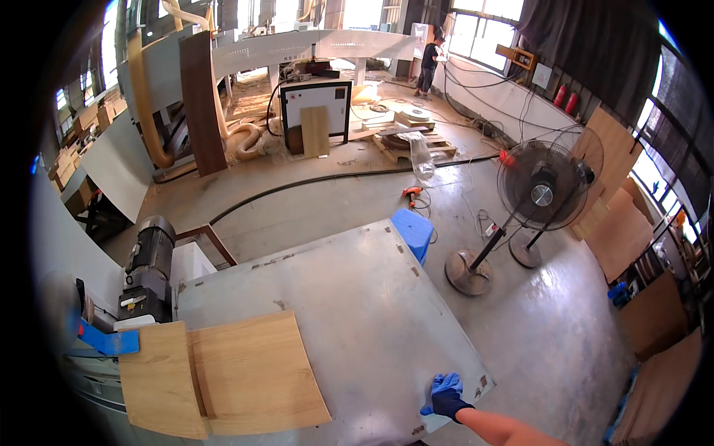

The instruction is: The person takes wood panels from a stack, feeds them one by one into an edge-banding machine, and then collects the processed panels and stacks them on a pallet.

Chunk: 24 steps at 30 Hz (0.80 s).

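So the grey sheet-topped table (349, 290) was right under the right hand (447, 395), which looked to be resting palm down near the table's right-hand corner. The blue-gloved fingers (449, 380) looked loosely spread with the thumb off to the side, but the palm was hidden, so I couldn't see underneath. The forearm got cut off at the bottom edge, and the left hand was out of view, so can't tell what its grip was. Well left of the glove, two wood-grain panels lay side by side, the right panel (256, 372) and the left panel (155, 383); the seam between them was dark and I couldn't tell if they overlapped. Further left of the hand was a dark motor (152, 249), plus a blue strip (111, 340) running into the blurry rim. Ahead of the hand, past the table's far edge, a blue stool (411, 229) was partly hidden by the tabletop. Up and right of the glove stood a pedestal fan (542, 195), its cage overlapping another fan behind it. Way beyond the hand, a person (429, 63) stood by the windows, too small to make out what they were doing.
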{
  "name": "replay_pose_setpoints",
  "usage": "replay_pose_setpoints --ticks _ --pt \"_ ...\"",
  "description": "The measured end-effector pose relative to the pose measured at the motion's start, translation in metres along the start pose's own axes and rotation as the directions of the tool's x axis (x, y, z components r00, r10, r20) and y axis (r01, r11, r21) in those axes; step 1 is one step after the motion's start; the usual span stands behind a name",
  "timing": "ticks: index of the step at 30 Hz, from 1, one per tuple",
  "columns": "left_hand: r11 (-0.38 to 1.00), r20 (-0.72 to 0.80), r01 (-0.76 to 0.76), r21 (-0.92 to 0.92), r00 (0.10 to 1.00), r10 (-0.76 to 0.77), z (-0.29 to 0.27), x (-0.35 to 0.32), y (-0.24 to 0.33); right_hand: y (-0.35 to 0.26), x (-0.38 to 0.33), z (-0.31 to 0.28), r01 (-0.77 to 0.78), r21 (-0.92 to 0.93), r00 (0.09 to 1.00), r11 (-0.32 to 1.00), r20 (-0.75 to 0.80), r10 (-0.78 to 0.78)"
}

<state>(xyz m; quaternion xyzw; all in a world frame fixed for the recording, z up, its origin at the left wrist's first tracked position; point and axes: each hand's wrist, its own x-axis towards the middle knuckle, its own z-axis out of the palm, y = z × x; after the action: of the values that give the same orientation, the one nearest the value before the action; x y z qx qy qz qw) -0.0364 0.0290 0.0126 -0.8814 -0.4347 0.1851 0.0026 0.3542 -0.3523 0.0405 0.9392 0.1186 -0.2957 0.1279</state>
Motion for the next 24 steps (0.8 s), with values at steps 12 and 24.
replay_pose_setpoints --ticks 12,24 --pt "0.957 -0.002 0.028 0.288 1.0 -0.028 0.012 0.001 0.005 -0.008 0.003 -0.009 -0.051 -0.03 0.992 0.998 0.113 0.054" --pt "0.982 -0.102 -0.036 0.187 0.993 0.056 0.06 0.011 -0.025 -0.018 0.004 -0.021 -0.097 -0.085 0.981 0.992 0.159 0.109"
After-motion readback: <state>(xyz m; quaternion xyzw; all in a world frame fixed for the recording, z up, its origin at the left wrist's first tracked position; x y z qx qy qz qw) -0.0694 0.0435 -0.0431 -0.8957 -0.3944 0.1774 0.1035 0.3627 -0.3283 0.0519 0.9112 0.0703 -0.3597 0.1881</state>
